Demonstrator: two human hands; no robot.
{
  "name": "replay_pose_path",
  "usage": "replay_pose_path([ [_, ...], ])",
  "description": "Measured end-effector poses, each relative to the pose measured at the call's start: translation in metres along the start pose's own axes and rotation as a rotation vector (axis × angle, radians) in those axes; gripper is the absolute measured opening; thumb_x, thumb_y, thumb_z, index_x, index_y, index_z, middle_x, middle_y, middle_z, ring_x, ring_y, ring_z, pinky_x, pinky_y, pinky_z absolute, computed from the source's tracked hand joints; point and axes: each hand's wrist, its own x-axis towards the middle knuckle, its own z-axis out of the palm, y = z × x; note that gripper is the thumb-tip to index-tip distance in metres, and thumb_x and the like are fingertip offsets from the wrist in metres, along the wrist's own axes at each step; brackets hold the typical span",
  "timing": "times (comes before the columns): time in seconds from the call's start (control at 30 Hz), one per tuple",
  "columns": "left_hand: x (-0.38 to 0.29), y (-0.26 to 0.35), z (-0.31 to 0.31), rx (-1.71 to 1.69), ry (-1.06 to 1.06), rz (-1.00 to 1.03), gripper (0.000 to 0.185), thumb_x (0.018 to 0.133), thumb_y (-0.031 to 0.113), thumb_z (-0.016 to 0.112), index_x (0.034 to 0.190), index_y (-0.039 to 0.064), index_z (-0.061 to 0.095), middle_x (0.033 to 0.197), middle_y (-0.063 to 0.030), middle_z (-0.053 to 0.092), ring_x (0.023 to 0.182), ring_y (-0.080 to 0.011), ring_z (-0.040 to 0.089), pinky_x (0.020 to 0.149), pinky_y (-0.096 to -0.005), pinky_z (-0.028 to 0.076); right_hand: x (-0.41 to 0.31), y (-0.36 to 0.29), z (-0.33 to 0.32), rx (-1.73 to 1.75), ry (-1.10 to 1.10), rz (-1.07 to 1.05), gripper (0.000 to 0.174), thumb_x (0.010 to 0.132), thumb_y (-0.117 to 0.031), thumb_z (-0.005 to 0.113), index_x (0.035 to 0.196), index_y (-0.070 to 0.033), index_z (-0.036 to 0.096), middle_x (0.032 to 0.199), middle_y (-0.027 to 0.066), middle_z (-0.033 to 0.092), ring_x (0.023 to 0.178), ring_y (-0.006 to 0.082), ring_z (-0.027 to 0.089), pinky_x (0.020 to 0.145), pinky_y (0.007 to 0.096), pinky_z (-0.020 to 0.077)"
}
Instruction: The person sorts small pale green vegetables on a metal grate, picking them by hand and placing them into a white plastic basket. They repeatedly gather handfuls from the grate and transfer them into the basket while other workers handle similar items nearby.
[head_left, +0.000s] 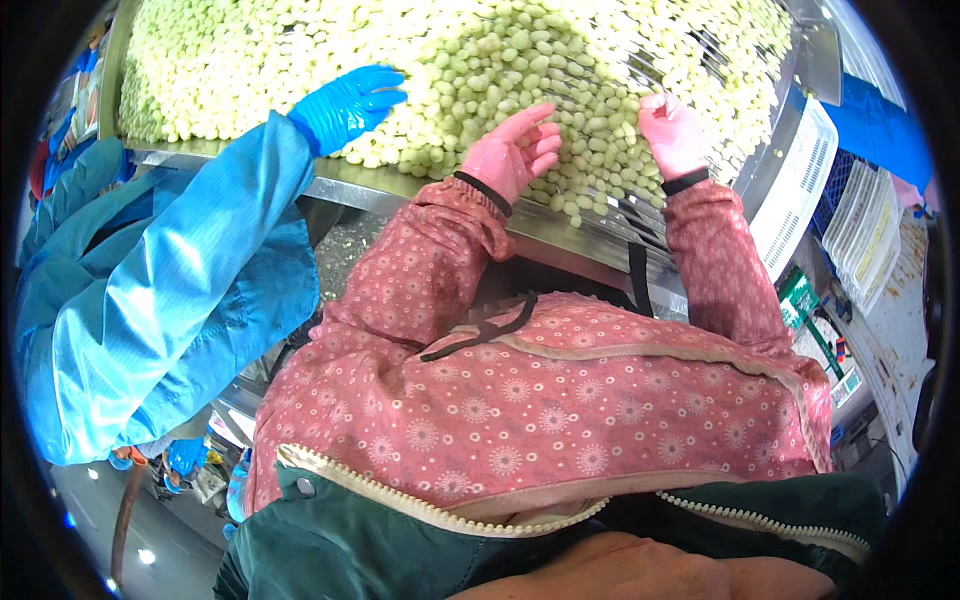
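Observation:
My left hand (517, 150), in a pink glove, is turned partly palm up over a bed of loose pale green grapes (517, 71). Its fingers are slightly curled and apart, with nothing visible in them. To its right, my right hand (670, 131), also gloved in pink, has its fingers curled in at the edge of the grape heap. No held thing shows there, though the inside of that hand is hidden. Under the grapes lies a metal sorting table with slotted bars (637, 214), partly bare near my right forearm.
At my left, a co-worker's blue-gloved hand (349, 105) rests over the same grapes. The table's metal rim (367, 191) runs before my body. To the right are a white perforated crate (799, 184), stacked clear plastic trays (862, 232) and a green-handled tool (817, 330).

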Motion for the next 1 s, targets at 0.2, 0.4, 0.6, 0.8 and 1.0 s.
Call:
replay_pose_path([
  [0.2, -0.025, 0.012, -0.005, -0.09, -0.002, 0.083, 0.044, 0.103, 0.034, 0.062, 0.137, 0.006, 0.058, 0.128, -0.0095, 0.064, 0.102, -0.0172, 0.065, 0.086, -0.0279, 0.056, -0.007, -0.102, 0.042, 0.331, -0.235, -0.204, 0.023, 0.099, -0.017, 0.063, 0.118, -0.005, 0.07, 0.107, 0.0055, 0.074, 0.092, 0.0138, 0.069, 0.082, 0.0278, 0.0553],
  [0.4, -0.044, 0.025, -0.022, -0.038, 0.016, 0.208, 0.04, 0.1, 0.013, 0.059, 0.139, 0.005, 0.057, 0.122, -0.0051, 0.065, 0.091, -0.0088, 0.062, 0.069, -0.0174, 0.049, 0.084, -0.115, 0.109, -0.382, -0.141, -0.639, 0.026, 0.093, -0.013, 0.059, 0.116, -0.016, 0.07, 0.114, 0.009, 0.07, 0.103, 0.0315, 0.068, 0.09, 0.0397, 0.0557],
  [0.6, -0.038, 0.034, -0.014, -0.218, 0.095, 0.207, 0.042, 0.102, 0.019, 0.06, 0.142, 0.007, 0.055, 0.124, -0.0082, 0.064, 0.092, -0.013, 0.063, 0.073, -0.0216, 0.054, 0.055, -0.126, 0.063, 0.279, -0.247, -0.231, 0.029, 0.099, -0.025, 0.063, 0.12, -0.005, 0.068, 0.101, 0.0032, 0.071, 0.087, 0.0138, 0.067, 0.075, 0.0286, 0.0542],
  [0.8, -0.045, 0.031, -0.007, -0.254, 0.081, 0.239, 0.034, 0.103, 0.031, 0.064, 0.125, 0.005, 0.065, 0.113, -0.0077, 0.068, 0.094, -0.0175, 0.064, 0.08, -0.0254, 0.053, 0.011, -0.117, 0.069, -0.065, -0.227, -0.669, 0.036, 0.099, -0.019, 0.062, 0.134, -0.01, 0.064, 0.127, 0.0057, 0.069, 0.113, 0.0176, 0.063, 0.094, 0.0288, 0.0514],
  [1.0, -0.061, 0.036, -0.015, -0.289, -0.058, 0.189, 0.042, 0.098, 0.013, 0.066, 0.139, 0.012, 0.06, 0.118, -0.0032, 0.066, 0.083, -0.01, 0.056, 0.065, -0.0207, 0.045, 0.059, -0.091, 0.084, -0.741, -0.118, -0.998, 0.055, 0.096, -0.039, 0.059, 0.15, -0.033, 0.051, 0.161, 0.0038, 0.042, 0.148, 0.032, 0.036, 0.118, 0.0623, 0.0264],
])
